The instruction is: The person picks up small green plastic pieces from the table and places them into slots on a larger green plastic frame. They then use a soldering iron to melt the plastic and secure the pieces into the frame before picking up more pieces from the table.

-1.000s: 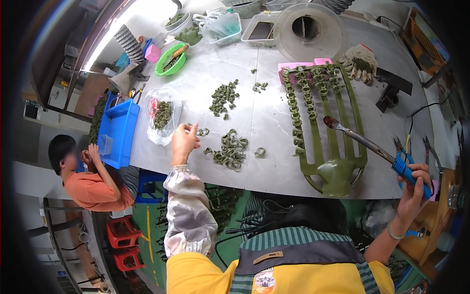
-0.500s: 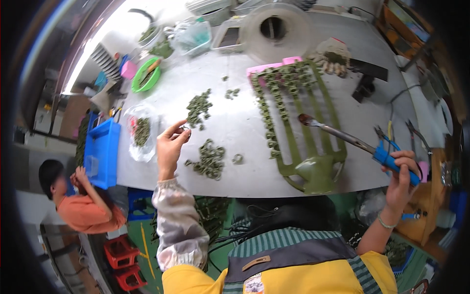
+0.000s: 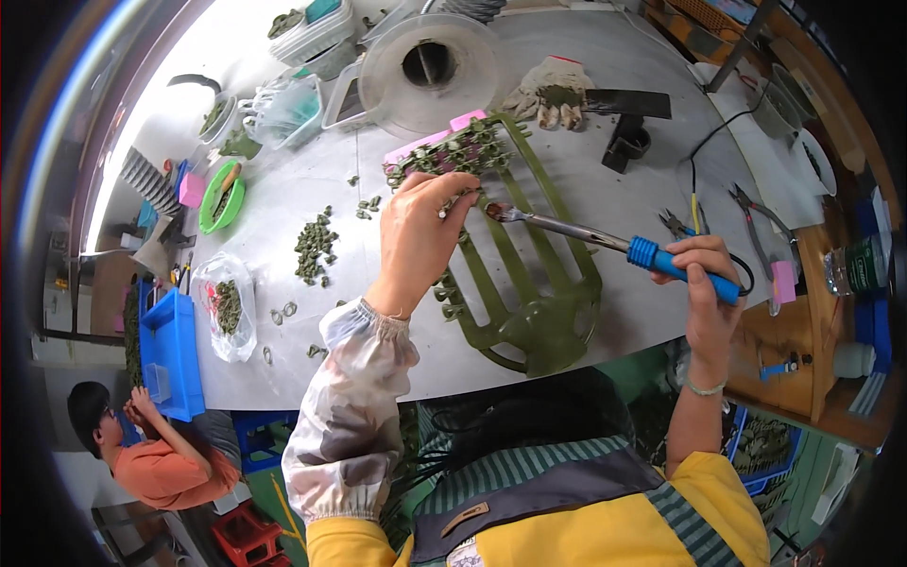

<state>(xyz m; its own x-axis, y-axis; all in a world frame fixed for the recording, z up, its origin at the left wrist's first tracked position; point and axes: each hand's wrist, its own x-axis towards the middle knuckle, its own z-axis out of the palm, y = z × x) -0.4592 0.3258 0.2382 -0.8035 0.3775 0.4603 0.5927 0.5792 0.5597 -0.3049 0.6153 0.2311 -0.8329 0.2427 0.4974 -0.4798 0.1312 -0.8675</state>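
Observation:
A green comb-shaped frame [image 3: 557,331] lies on the table, its bars lined with small green pieces at the far end and left side. Over its left bars is my left hand [image 3: 416,236], thumb and forefinger pinched on something too small to make out. My right hand [image 3: 704,293] grips the blue handle of a soldering iron [image 3: 586,236]. The iron's flat, brownish tip is just right of my left fingertips, above the frame; I cannot tell whether they touch. Left of my hand lies a pile of small green pieces [image 3: 315,246]. My left sleeve hides part of the table.
A clear bag [image 3: 227,307], a green bowl [image 3: 222,197] and a blue tray [image 3: 172,354] are on the left. Behind the frame stand a round duct opening [image 3: 430,66] and a glove [image 3: 553,90]. Pliers [image 3: 675,225] lie right. A person in orange [image 3: 175,463] sits far left.
My left hand has moved right, from beside the loose pieces to above the frame. The iron's tip is now close to its fingertips. The whole view has shifted.

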